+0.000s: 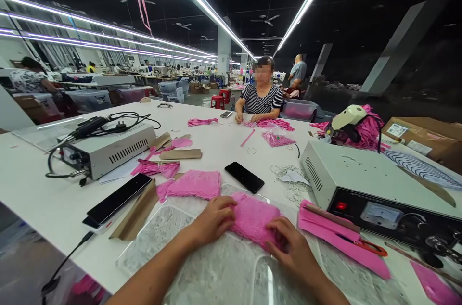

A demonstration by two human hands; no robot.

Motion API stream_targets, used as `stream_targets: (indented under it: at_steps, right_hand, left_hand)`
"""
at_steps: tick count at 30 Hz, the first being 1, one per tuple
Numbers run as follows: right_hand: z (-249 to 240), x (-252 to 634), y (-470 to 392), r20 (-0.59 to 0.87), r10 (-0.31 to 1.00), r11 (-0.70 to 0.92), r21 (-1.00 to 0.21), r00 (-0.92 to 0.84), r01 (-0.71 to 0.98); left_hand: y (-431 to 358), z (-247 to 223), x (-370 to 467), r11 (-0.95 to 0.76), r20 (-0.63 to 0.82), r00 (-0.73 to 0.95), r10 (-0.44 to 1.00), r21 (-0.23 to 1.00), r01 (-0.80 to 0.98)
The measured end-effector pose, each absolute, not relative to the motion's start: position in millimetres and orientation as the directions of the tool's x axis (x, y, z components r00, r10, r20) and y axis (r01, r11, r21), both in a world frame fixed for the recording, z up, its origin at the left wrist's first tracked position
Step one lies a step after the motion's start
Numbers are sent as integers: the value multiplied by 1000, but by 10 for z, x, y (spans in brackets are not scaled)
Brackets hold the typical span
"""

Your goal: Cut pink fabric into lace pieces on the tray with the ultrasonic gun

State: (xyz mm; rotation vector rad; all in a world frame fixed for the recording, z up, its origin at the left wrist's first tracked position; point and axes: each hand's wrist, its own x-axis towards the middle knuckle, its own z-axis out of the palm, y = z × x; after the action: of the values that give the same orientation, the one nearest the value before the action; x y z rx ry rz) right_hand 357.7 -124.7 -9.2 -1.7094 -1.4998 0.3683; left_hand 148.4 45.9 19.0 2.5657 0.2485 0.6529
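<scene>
In front of me a folded piece of pink lace fabric (pixel 254 218) lies on clear, shiny plastic. My left hand (pixel 215 218) has its fingers curled over the fabric's left edge. At the right end, my right hand (pixel 288 243) pinches the fabric between thumb and fingers. Just beyond my left hand sits another pink lace stack (pixel 197 184). A black phone (pixel 244 176) lies past the fabric. To the right are a strip of pink fabric (pixel 339 237) and, on it, a pair of orange-handled scissors or a similar tool (pixel 368 246).
Grey boxy machines stand left (pixel 108 151) and right (pixel 368 180). A black tablet-like slab (pixel 119 200) and brown card (pixel 135 213) are at left. Pale elastic loops (pixel 291 180) lie mid-table. Across the table (pixel 202 129) a person in stripes (pixel 263 98) handles pink strips. A carton (pixel 426 139) is far right.
</scene>
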Motion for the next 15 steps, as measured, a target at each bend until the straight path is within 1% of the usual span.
stream_targets:
  at_steps: [3,6,11,15]
  right_hand:
    - [-84,3589,-1250,311,918,48,-704,246,708]
    - [-37,3574,-1256,391,888,74,-639,240,766]
    - [49,3422,-1215,534,829,105,-442,167,891]
    - [60,3259,-1091,587,802,81,-285,107,955]
  left_hand:
    - [467,181,1497,-859,409,858,310,507,69]
    - [458,186,1515,-844,422,840,340,530,75]
    - [425,203,1553,-826,458,816,352,561,42]
    - [416,221,1583,-806,481,797,367,592,14]
